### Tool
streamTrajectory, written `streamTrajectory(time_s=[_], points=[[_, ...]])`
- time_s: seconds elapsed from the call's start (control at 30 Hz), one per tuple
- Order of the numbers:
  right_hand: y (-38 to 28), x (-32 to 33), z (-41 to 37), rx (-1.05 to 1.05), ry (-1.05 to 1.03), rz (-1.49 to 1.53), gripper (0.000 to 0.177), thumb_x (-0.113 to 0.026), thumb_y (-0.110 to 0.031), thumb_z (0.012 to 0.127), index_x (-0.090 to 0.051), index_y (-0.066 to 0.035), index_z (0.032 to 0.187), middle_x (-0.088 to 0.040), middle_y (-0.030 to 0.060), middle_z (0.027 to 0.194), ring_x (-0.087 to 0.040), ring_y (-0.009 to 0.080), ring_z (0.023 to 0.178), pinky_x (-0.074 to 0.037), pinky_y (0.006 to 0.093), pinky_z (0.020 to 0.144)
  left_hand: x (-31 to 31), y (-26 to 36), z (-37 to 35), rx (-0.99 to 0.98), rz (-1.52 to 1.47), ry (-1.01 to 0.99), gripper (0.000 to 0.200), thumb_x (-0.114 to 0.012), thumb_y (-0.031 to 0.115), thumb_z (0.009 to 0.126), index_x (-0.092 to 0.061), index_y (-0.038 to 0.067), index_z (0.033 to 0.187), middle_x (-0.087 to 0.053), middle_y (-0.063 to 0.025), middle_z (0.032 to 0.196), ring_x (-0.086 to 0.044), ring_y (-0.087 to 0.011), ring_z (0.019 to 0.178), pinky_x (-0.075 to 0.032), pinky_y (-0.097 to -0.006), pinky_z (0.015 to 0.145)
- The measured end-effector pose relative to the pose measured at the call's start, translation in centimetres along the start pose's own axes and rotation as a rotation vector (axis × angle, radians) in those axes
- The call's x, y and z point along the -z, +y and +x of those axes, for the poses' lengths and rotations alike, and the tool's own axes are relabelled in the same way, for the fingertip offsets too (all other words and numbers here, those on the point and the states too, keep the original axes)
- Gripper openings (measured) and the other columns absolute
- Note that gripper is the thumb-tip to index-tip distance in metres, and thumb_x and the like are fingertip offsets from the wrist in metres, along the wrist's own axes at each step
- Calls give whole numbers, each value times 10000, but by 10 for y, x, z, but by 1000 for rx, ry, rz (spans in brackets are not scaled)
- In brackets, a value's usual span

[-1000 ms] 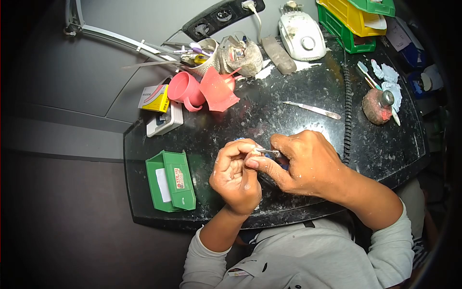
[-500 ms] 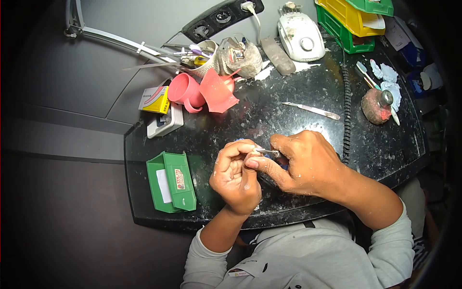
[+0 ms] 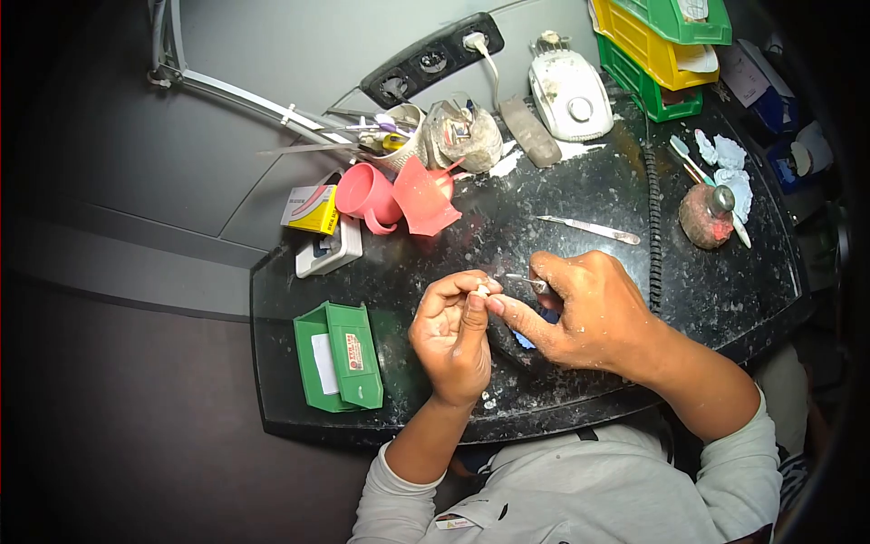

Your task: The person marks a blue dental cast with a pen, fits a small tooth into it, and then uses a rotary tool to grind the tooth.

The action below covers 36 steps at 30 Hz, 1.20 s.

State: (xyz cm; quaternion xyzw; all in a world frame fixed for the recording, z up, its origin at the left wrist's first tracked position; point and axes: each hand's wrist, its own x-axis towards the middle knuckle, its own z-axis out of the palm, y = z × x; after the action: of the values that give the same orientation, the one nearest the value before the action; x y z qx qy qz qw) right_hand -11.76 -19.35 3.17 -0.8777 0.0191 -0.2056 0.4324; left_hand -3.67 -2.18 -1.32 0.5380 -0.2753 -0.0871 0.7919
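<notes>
Pinched between the thumb and fingers of my left hand (image 3: 453, 335) is a small white tooth-like piece (image 3: 483, 290). My right hand (image 3: 594, 308) is wrapped round a rotary handpiece (image 3: 542, 287), whose thin metal tip points left, just above and beside the white piece. Most of the handpiece is hidden in my palm. The right thumb reaches over to the left fingertips. Something blue (image 3: 524, 339) shows partly below my right hand. Beyond the hands, a scalpel (image 3: 589, 228) lies on the dusty black table (image 3: 426, 399).
A green bin (image 3: 349, 358) stands at the left. Behind are a pink mug (image 3: 367, 195), a pink sheet (image 3: 424, 201), a tool cup (image 3: 408, 136) and a white control unit (image 3: 569, 95). A coiled cord (image 3: 652, 227) runs down the right, near a stained round jar (image 3: 705, 218).
The handpiece tip has drawn back to the right from the white piece, which now shows more clearly. My left fingers have shifted round it. The whole view has shifted slightly.
</notes>
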Motion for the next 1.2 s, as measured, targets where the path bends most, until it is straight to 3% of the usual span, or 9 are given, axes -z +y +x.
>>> streamTrajectory(time_s=[0.17,0.23,0.4,0.47,0.57,0.63,0.77,1.1,1.2], points=[[-3,5,0,-49,-15,70,368,-794,-311,931,-649,6,814,-625,200,570,-662,367,494,-502,444,489,-2,-2,3,-2,-83,-35,162,-642,-10,1044,-584,-25,1194,-618,-164,1186,-615,-170,1016,-525,-321,963],[-10,11,1,-148,-82,310,246,-772,-210,948,-697,19,899,-618,202,593,-645,313,481,-472,412,485,-3,-4,3,-9,-104,-43,161,-649,-10,1039,-588,-17,1189,-614,-159,1192,-614,-172,1022,-523,-332,968],[-10,9,-2,-21,-65,322,185,-734,-154,979,-737,23,1034,-606,176,616,-559,209,481,-446,357,501,-3,-13,3,-37,-36,-120,152,-668,-9,1027,-603,-6,1165,-602,-149,1214,-616,-196,1090,-510,-340,999],[-6,5,-3,-88,-63,364,185,-729,-156,988,-736,25,1029,-585,156,603,-502,151,490,-427,344,495,-7,-9,2,-31,-72,-115,139,-673,-2,1028,-615,-2,1154,-605,-146,1214,-618,-210,1136,-513,-353,1013],[-9,10,-2,-131,-83,316,160,-736,-137,994,-740,19,1027,-592,122,597,-476,81,505,-408,316,482,-11,-7,2,-57,-33,-127,120,-618,-8,1061,-636,-16,1179,-620,-124,1219,-649,-142,967,-565,-294,824],[-15,11,-3,-148,-39,339,121,-750,-101,985,-751,11,1029,-628,84,603,-496,48,514,-400,287,474,-14,-2,1,-3,-85,-99,133,-624,-1,1062,-636,-21,1192,-630,-117,1203,-655,-143,974,-566,-295,831],[-13,8,-3,-115,1,304,122,-753,-87,978,-760,10,1052,-637,71,607,-515,46,518,-404,277,477,-12,0,0,80,-146,-117,165,-652,0,1049,-646,-33,1210,-656,-100,1168,-671,-145,1007,-568,-296,838],[-16,11,-4,-113,-36,325,137,-752,-69,978,-778,6,1090,-595,-3,595,-448,6,533,-342,255,463,-8,-2,1,-12,-84,-85,128,-685,-40,1017,-684,-30,1145,-663,-115,1178,-657,-121,966,-564,-267,814],[-13,12,-4,-139,-63,362,129,-741,-70,990,-776,9,1086,-609,-24,620,-455,-7,554,-343,249,467,-9,0,-1,0,-76,-69,114,-693,-48,1002,-694,-29,1115,-661,-142,1164,-686,-177,936,-590,-319,792]])
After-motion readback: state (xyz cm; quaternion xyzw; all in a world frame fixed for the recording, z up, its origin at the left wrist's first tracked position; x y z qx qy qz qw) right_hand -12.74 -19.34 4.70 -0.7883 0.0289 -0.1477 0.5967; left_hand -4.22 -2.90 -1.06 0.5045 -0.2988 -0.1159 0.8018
